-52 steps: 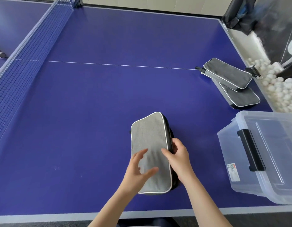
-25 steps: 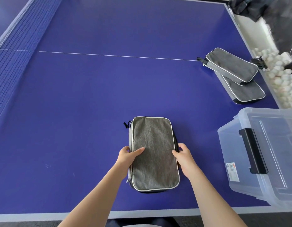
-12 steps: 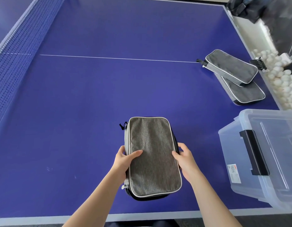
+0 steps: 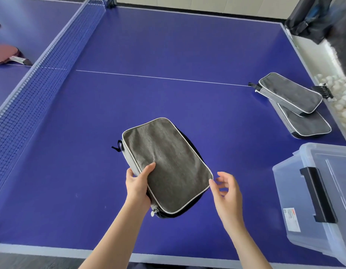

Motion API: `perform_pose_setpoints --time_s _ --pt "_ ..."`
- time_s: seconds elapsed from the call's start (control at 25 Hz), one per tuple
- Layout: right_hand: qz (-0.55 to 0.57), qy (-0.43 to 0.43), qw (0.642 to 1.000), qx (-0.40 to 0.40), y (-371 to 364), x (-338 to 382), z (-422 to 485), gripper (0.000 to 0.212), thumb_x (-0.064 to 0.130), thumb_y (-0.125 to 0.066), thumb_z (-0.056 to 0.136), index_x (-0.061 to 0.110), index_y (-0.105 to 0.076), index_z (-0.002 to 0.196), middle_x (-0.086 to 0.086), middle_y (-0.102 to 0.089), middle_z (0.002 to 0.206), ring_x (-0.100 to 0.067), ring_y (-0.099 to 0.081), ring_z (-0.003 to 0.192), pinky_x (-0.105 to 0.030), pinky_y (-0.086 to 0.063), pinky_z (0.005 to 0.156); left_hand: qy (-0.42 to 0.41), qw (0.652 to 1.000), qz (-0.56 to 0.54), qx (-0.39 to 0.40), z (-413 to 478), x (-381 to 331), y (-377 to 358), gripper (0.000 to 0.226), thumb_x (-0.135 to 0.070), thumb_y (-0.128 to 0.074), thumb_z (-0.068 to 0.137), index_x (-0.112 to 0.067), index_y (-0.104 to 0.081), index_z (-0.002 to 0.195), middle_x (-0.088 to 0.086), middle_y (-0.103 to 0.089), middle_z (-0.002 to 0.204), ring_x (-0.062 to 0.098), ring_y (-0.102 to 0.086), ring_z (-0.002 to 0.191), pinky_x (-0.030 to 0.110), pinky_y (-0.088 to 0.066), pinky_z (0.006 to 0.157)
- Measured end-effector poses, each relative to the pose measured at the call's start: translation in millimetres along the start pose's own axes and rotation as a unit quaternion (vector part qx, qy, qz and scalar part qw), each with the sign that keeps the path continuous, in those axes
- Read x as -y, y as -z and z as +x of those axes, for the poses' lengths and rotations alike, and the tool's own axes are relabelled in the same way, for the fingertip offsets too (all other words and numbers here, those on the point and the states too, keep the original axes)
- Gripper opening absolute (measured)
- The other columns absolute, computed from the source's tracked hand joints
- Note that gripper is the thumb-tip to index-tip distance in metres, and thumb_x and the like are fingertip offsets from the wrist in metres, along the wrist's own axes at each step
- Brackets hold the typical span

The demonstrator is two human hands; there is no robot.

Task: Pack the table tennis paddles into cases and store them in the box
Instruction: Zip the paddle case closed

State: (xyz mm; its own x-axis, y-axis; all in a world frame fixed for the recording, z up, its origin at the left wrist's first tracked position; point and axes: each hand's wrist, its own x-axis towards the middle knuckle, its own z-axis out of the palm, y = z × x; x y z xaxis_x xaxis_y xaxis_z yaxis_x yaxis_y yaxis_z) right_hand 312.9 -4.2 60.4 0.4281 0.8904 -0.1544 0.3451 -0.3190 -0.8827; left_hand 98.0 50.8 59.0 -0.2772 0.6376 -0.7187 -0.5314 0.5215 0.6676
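A white sticker point(image 4: 291, 219) with a red mark sits on the front wall of a clear plastic box point(image 4: 282, 183); its print is too small to read. No other writing can be made out. The box stands at the right edge of a blue desk point(image 4: 168, 45) and has a black latch point(image 4: 316, 195) on its lid.

The left hand point(image 4: 138, 184) grips the left edge of a grey zipped case point(image 4: 168, 164), thumb on top and fingers underneath. The case has pale piping and is turned at an angle, over the near middle of the desk. The right hand point(image 4: 227, 193) holds nothing, its fingers loosely spread just beside the case's near right corner; whether a fingertip touches it cannot be told.

Two more grey cases point(image 4: 290, 93) lie stacked at the far right of the desk, beyond the box. White balls point(image 4: 341, 98) fill a tray past the desk's right edge. Across the net point(image 4: 42, 61), a red paddle point(image 4: 4, 54) lies on the far left.
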Motion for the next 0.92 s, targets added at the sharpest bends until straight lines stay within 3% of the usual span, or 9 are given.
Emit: perform_pose_setpoints --time_s 0.04,0.12,0.32,0.44,0.6,0.76,0.92 --pt "-0.009 0.031 0.999 -0.024 -5 1 -14 0.019 0.02 -0.067 0.087 0.026 -0.057 0.101 0.007 -0.06 0.09 -0.008 -0.056 0.081 -0.019 -0.048 0.067 -0.017 1.0 -0.017 -0.016 0 -7 -2 0.038 -0.021 -0.083 0.07 -0.021 -0.054 0.095 0.003 -0.069 0.098 0.023 -0.069 0.086 0.04 -0.059 0.066" --pt "-0.014 0.075 0.997 -0.031 -18 5 -40 0.02 0.019 -0.07 0.084 0.032 -0.055 0.09 0.009 -0.058 0.078 -0.01 -0.053 0.072 -0.016 -0.044 0.063 -0.044 0.997 -0.051 -0.049 1 -19 -9 0.038 -0.021 -0.082 0.07 -0.022 -0.052 0.094 0.0 -0.066 0.098 0.021 -0.068 0.088 0.039 -0.058 0.071" --pt "-0.061 0.144 0.987 0.045 -65 29 -70 0.018 0.045 -0.064 0.082 0.041 -0.048 0.078 0.016 -0.054 0.068 -0.009 -0.053 0.069 -0.01 -0.04 0.055 -0.073 0.984 -0.123 -0.103 -3 -36 -32 0.037 -0.021 -0.082 0.07 -0.025 -0.049 0.086 -0.004 -0.063 0.093 0.014 -0.065 0.083 0.032 -0.055 0.066" --pt "-0.085 0.142 0.986 0.004 -83 44 -67 0.023 0.054 -0.065 0.079 0.034 -0.053 0.078 0.014 -0.055 0.064 -0.007 -0.052 0.062 -0.018 -0.043 0.052 -0.067 0.98 -0.141 -0.122 -8 -39 -44 0.038 -0.022 -0.082 0.069 -0.024 -0.046 0.082 -0.006 -0.061 0.089 0.012 -0.062 0.078 0.028 -0.05 0.06" --pt "-0.123 0.148 0.978 -0.074 -89 56 -58 0.02 0.03 -0.077 0.077 0.02 -0.06 0.073 0.011 -0.06 0.06 0.0 -0.044 0.05 -0.02 -0.039 0.047 -0.064 0.978 -0.145 -0.135 -11 -42 -52 0.039 -0.023 -0.082 0.067 -0.024 -0.045 0.08 -0.005 -0.06 0.086 0.012 -0.061 0.075 0.031 -0.051 0.065" --pt "-0.099 0.143 0.983 -0.052 -86 57 -58 0.012 0.019 -0.074 0.078 0.017 -0.063 0.075 0.011 -0.062 0.061 0.0 -0.047 0.05 -0.025 -0.045 0.048 -0.058 0.979 -0.146 -0.132 -12 -46 -51 0.039 -0.023 -0.082 0.067 -0.024 -0.045 0.08 -0.005 -0.06 0.086 0.012 -0.061 0.074 0.027 -0.048 0.058" --pt "-0.074 0.168 0.983 -0.027 -78 57 -58 0.008 0.019 -0.07 0.081 0.018 -0.064 0.077 0.014 -0.06 0.063 -0.007 -0.053 0.054 -0.027 -0.047 0.049 -0.067 0.98 -0.139 -0.129 -10 -51 -45 0.039 -0.022 -0.082 0.068 -0.023 -0.046 0.08 -0.005 -0.06 0.088 0.013 -0.061 0.077 0.029 -0.051 0.063"
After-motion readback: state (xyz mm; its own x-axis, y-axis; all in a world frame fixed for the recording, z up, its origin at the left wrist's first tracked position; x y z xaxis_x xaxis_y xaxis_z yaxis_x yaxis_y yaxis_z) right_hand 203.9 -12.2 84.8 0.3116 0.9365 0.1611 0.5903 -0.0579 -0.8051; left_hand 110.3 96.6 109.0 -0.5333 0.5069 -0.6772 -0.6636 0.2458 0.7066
